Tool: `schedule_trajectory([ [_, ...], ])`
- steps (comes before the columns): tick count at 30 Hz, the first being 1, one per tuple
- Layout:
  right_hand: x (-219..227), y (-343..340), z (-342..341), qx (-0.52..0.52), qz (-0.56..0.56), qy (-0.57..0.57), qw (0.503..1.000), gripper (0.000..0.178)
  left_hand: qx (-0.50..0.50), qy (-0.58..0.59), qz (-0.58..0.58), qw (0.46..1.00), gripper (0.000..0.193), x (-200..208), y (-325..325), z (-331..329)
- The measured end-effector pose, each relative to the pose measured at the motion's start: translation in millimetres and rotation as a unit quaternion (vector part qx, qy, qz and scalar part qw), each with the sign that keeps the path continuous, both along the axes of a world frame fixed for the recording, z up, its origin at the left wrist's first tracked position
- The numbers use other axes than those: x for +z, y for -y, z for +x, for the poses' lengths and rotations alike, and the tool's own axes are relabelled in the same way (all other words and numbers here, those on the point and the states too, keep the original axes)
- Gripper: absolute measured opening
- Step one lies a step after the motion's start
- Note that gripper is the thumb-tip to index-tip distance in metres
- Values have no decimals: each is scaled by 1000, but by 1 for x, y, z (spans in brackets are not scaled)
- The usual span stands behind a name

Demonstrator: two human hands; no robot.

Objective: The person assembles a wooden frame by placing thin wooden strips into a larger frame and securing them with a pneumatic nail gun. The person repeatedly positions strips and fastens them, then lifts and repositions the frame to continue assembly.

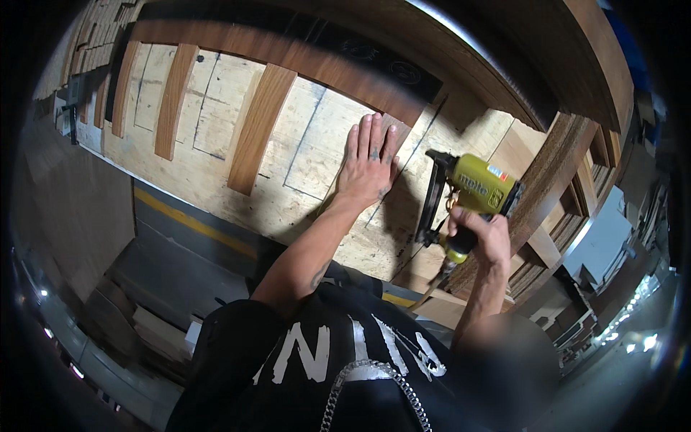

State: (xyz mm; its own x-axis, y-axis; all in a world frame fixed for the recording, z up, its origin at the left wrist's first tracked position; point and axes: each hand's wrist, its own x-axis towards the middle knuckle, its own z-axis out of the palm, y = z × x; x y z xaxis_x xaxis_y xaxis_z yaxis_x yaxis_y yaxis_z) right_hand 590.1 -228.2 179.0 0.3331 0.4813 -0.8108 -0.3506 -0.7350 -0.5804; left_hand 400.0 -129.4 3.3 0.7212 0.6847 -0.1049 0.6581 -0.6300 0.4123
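Note:
My left hand point(368, 162) lies flat with its fingers stretched out, over a short wooden slat point(394, 128) whose upper end meets a long brown board point(237, 45). Most of that slat is hidden under the hand. To its right, my right hand point(482, 234) is wrapped round the grip of an olive-green air nailer point(475, 183). The nailer is held above the bench, its black nose and magazine toward the left, apart from the slat. Several more slats point(263, 129) reach from the long board toward me, spaced apart in a row.
Beneath the slats is a pale plywood worktop point(309, 155) marked with dark lines. A black strip point(331, 36) runs behind the long board. At the right stand stacked brown wooden frames point(554, 180). An air hose point(432, 284) trails from the nailer. Thin wood pieces point(97, 43) are piled at the far left.

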Motion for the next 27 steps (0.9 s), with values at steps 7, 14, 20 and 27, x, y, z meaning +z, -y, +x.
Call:
schedule_trajectory([
  [7, -29, -80, -3, 350, 4, 321, 880, 33, -35, -53, 6, 998, 78, -3, -1, -5],
  [14, -64, -72, 1, 375, 29, 319, 870, 24, -25, 3, -63, 998, 89, -4, 0, -6],
  [20, -64, -76, -4, 380, -15, 321, 867, 23, -50, -53, -27, 997, 78, 1, -6, -6],
  [27, -65, -75, -2, 392, -20, 321, 862, 24, -52, -60, -13, 997, 71, 2, -5, -6],
])
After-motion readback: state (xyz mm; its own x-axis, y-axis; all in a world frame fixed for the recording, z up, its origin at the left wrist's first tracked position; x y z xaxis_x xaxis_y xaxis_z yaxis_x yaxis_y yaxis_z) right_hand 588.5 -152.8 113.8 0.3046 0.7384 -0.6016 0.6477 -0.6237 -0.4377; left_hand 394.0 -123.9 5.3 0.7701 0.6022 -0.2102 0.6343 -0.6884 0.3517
